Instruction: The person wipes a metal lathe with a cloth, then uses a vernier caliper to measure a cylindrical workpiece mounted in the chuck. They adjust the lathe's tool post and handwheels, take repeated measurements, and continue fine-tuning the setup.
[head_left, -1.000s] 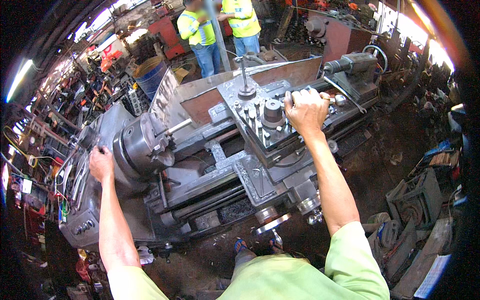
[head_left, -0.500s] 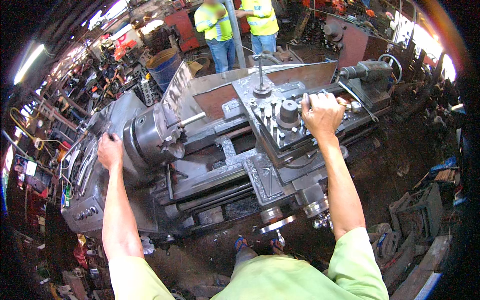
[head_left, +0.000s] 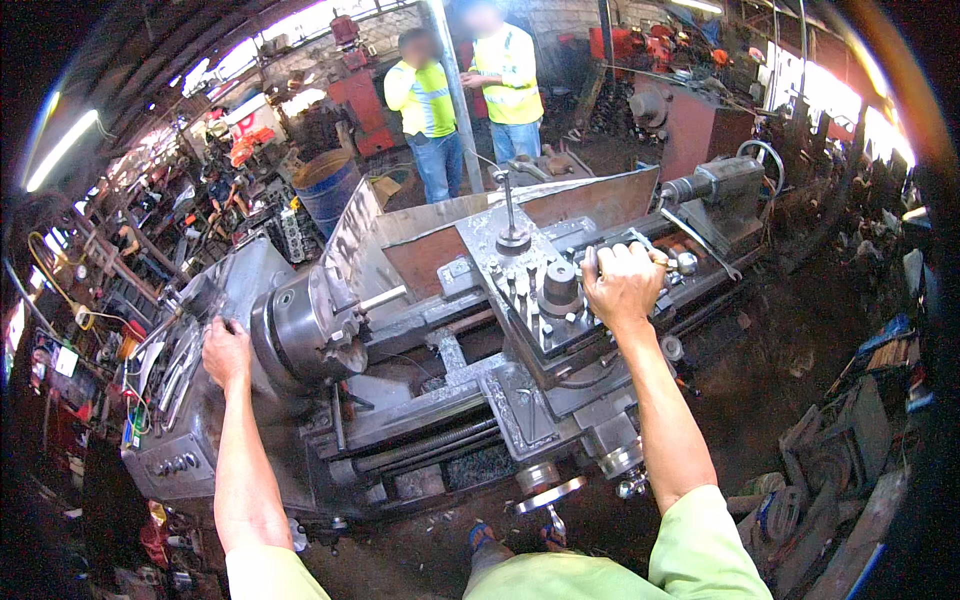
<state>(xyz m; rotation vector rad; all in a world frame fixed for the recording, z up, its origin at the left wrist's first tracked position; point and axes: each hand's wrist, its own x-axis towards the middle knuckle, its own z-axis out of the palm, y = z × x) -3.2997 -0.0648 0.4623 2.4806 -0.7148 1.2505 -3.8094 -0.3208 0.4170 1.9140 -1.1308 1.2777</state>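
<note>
While the big grey metal lathe (head_left: 420,400) fills the middle of the scene, the left hand (head_left: 226,352) rests on top of its headstock at the left, fingers curled against a dark lever there; whether that grip is fully closed cannot be told. Just right of that hand sits the round steel chuck (head_left: 305,335), with a short bright bar (head_left: 382,297) sticking out of it toward the right. Farther right, the right hand (head_left: 622,285) is wrapped shut around a small metal handle (head_left: 680,263) on the far right side of the square tool post block (head_left: 545,295), which bristles with upright bolts. A tall thin lever (head_left: 510,210) stands just behind the block. Near the bottom, a round handwheel (head_left: 548,493) hangs off the carriage apron. Far behind the lathe, two people in yellow vests (head_left: 465,90) stand beside a blue drum (head_left: 325,185).
</note>
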